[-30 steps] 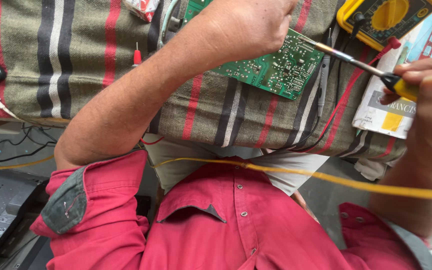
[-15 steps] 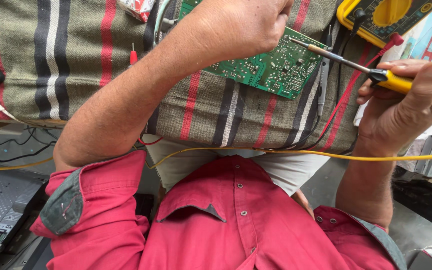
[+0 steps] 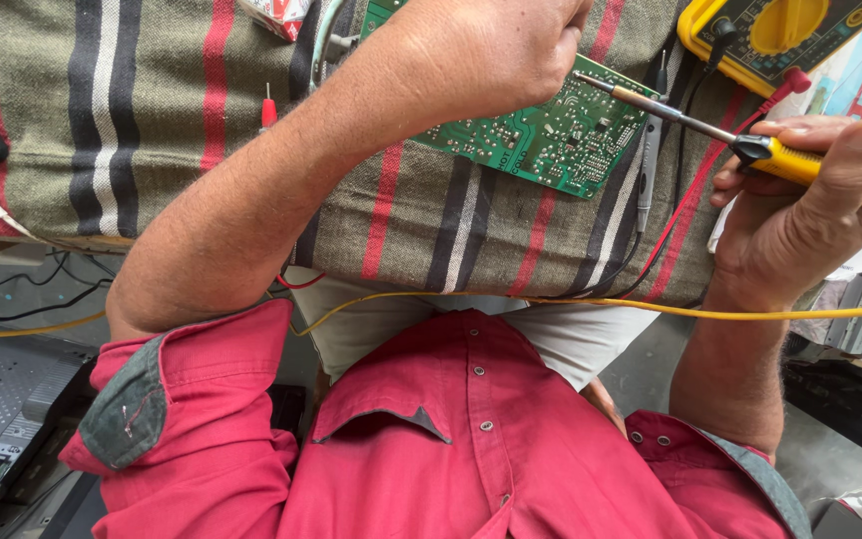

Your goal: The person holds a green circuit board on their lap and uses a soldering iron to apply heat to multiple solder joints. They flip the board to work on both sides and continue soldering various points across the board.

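Striped cloth (image 3: 152, 120) | green board (image 3: 551, 135) | right hand (image 3: 800, 220) gripping iron (image 3: 750, 150), tip seemingly touching

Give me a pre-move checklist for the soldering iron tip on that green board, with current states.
1. Left hand steadying the circuit board: ok.
2. Right hand gripping the soldering iron on its yellow handle: ok.
3. Tip touching a joint: cannot tell, left hand hides it.
4. Red and black probe leads clear of the iron shaft: not ok, they pass beneath it.
5. Board lying flat on the striped cloth: ok.
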